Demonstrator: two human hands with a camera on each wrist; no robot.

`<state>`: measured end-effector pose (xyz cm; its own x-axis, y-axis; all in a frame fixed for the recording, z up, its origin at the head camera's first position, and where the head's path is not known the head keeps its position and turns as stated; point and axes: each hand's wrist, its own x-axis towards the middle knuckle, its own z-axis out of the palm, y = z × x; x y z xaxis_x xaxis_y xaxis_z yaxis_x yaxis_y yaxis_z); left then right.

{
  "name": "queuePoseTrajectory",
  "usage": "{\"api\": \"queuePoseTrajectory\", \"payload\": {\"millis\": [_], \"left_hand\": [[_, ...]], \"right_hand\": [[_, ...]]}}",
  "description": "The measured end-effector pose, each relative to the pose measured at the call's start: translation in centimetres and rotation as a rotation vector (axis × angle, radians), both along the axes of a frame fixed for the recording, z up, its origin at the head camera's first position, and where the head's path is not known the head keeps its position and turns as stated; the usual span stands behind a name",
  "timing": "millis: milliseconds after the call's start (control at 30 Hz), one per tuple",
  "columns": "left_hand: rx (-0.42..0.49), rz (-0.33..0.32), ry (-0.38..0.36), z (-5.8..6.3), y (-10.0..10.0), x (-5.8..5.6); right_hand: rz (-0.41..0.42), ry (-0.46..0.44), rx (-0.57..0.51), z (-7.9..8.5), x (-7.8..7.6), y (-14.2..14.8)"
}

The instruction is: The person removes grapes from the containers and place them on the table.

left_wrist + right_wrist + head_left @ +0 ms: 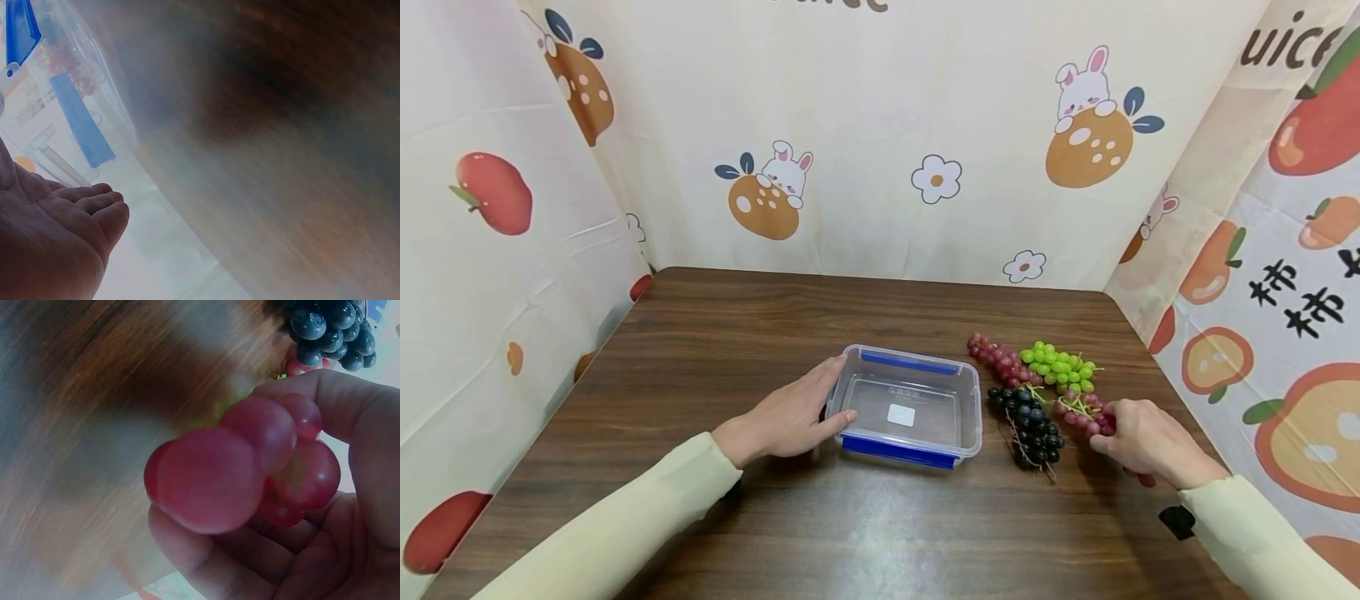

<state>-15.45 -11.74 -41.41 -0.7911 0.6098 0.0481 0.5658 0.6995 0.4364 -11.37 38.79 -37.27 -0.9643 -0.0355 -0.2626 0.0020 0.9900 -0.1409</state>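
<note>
A clear plastic food container [917, 396] with blue side clips stands lidless on the table. My left hand [793, 408] rests against its left wall, fingers extended along the side and thumb at the front left corner. In the left wrist view, that hand [69, 225] shows straight fingers beside the see-through wall. At the right, my right hand [1153, 442] holds a bunch of red grapes [1086, 412], stems toward the container. The right wrist view shows the fingers [187, 544] curled under these red grapes [209, 481], with the thumb on the other side.
Between container and right hand lies a bunch of black grapes [1030, 429]. Behind it are another red bunch [1003, 360] and a green bunch [1060, 367]. The brown wooden table [737, 333] is bordered by printed curtains [865, 100] at the back and sides.
</note>
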Motion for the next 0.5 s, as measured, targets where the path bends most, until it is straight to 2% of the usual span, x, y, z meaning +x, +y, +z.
{"api": "queuePoseTrajectory", "payload": {"millis": [500], "left_hand": [[0.001,-0.005,0.009,-0.12,-0.01,-0.13]], "right_hand": [[-0.006,-0.040,0.021,-0.73,-0.05,0.14]]}}
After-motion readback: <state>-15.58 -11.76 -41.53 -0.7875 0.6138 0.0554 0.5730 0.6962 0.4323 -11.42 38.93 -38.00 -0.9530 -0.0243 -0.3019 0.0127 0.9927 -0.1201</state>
